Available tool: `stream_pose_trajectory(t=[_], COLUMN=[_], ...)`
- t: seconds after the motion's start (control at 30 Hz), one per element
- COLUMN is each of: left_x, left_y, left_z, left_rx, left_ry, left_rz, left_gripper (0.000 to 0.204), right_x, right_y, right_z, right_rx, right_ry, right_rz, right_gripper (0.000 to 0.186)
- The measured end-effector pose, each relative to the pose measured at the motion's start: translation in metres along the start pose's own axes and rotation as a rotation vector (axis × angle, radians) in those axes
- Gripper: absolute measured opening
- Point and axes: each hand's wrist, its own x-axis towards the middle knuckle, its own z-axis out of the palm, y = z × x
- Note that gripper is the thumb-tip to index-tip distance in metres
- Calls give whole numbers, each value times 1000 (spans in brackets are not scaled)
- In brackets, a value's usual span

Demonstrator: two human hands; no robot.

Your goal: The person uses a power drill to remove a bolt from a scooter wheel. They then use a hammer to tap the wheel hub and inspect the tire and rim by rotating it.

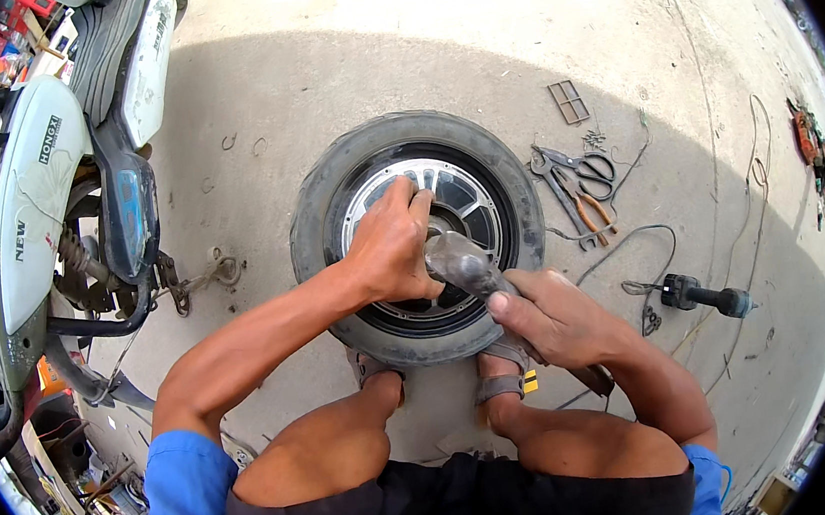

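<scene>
A small black tyre (326,201) on a silver spoked hub wheel (455,188) lies flat on the concrete in front of my feet. My left hand (391,245) rests fisted on the hub, fingers closed around something I cannot make out. My right hand (550,318) grips the handle of a hammer whose grey metal head (461,262) sits over the hub, right beside my left hand. My sandalled feet (500,369) press against the tyre's near edge.
A white and black scooter (44,196) without its rear wheel stands at the left. Scissors (589,170) and orange-handled pliers (589,214) lie right of the tyre, with loose wires and a black tool (708,297) further right. A small metal grate (568,101) lies beyond.
</scene>
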Motion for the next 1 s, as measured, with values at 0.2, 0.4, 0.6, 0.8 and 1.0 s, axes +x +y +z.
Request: stream_pose_trajectory(t=[0.2,0.4,0.6,0.8,1.0], left_x=[-2,-12,-11,-7,-14], left_y=[-9,-10,-12,-11,1], left_z=[4,15,14,2,5], left_rx=[-4,19,-29,12,-14], left_ry=[12,-70,-12,-7,-59], left_rz=[-29,-25,-23,-53,-72], left_gripper=[96,91,82,97,95], right_x=[-10,14,2,-3,9], right_y=[-23,13,7,-20,14], right_z=[-9,1,2,-5,6], right_rx=[38,-125,1,13,-63], right_ry=[74,-29,8,74,5], right_rz=[-157,180,-16,-72,192], right_gripper=[45,48,50,48,48])
